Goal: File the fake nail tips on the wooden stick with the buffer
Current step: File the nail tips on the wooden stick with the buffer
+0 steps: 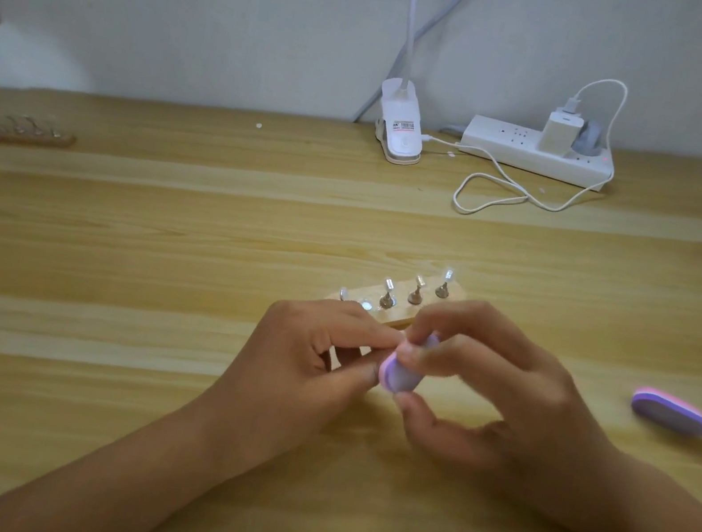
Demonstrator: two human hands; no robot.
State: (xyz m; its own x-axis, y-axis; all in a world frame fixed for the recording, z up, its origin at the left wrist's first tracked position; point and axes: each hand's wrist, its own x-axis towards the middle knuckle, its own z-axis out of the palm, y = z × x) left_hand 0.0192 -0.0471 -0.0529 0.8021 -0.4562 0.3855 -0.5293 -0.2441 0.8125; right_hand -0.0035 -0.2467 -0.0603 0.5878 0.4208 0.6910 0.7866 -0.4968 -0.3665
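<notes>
A wooden stick [397,309] lies on the table just beyond my hands, with several clear fake nail tips [388,283] standing on small metal holders. My right hand [500,395] grips a small purple buffer [402,375] between thumb and fingers. My left hand [315,353] pinches something small against the buffer's left end; what it holds is hidden by the fingertips. Both hands hover close together in front of the stick.
A second purple and pink buffer [670,411] lies to the right. Another wooden stick with nail tips [26,131] sits far left. A white clip lamp [399,126], a power strip [538,151] and a looping white cable [493,192] are at the back.
</notes>
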